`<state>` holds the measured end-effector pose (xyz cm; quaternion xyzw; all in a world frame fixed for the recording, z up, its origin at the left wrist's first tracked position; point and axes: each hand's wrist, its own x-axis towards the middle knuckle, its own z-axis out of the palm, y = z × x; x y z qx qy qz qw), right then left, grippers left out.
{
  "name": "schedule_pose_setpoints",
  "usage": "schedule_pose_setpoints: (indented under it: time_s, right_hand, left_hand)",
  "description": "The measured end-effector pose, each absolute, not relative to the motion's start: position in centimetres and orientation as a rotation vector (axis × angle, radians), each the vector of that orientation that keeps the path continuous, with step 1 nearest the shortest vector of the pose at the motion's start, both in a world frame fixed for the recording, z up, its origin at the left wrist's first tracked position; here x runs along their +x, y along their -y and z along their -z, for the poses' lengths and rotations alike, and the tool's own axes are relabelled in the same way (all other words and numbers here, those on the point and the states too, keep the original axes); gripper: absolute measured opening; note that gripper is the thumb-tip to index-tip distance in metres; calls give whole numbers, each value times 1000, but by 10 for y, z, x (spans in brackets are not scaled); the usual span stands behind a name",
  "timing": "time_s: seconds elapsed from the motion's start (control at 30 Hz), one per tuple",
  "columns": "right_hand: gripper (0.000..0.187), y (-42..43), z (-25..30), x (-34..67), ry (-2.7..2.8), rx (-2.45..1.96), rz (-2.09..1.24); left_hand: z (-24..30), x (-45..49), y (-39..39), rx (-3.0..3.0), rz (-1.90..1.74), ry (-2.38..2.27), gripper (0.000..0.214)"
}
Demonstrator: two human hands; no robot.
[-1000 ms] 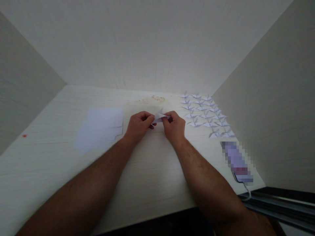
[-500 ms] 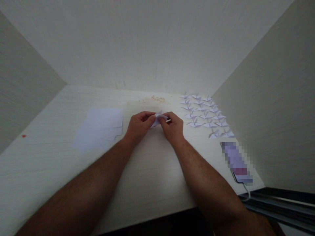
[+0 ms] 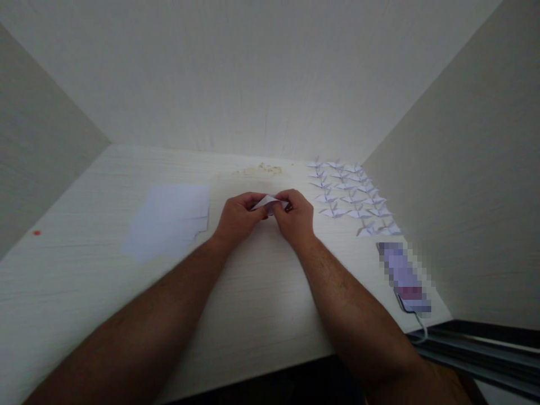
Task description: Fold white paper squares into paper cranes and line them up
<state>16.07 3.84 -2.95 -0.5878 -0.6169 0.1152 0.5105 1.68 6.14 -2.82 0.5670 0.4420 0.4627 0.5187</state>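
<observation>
A small folded piece of white paper [image 3: 270, 202] is pinched between both my hands just above the pale wooden desk [image 3: 261, 292]. My left hand [image 3: 238, 217] grips its left end with closed fingers. My right hand [image 3: 297, 219] grips its right end, thumb and fingers pressed together. Most of the paper is hidden behind my fingers. To the right, several finished white paper cranes [image 3: 352, 197] lie in rows near the corner.
A stack of white paper sheets [image 3: 169, 220] lies left of my hands. A blurred-out flat device [image 3: 404, 277] with a cable lies at the desk's right edge. Walls close the desk in on three sides. A red dot [image 3: 37, 232] marks the far left.
My hands have drawn closer together and the paper piece looks smaller and more folded in. The protruding tip seen earlier is tucked down between my fingers.
</observation>
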Motion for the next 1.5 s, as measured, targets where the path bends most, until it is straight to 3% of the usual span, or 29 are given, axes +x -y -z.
schedule_pose_setpoints:
  time_s: [0.33, 0.67, 0.87, 1.27, 1.5]
  right_hand:
    - [7, -38, 30, 161, 1513, -1355, -271]
    - [25, -35, 31, 163, 1514, -1229, -293]
    - [27, -37, 35, 164, 1467, -1283, -332]
    - [13, -39, 33, 161, 1408, -1341, -425]
    - [19, -39, 32, 160, 1394, -1457, -464]
  left_hand:
    - [31, 18, -60, 1380, -1097, -1067, 31]
    - [28, 19, -59, 1372, -1102, -1081, 28]
    - [27, 18, -60, 1415, -1096, -1033, 53]
    - [25, 16, -59, 1348, -1136, -1016, 53]
    - [28, 18, -61, 1290, -1191, -981, 62]
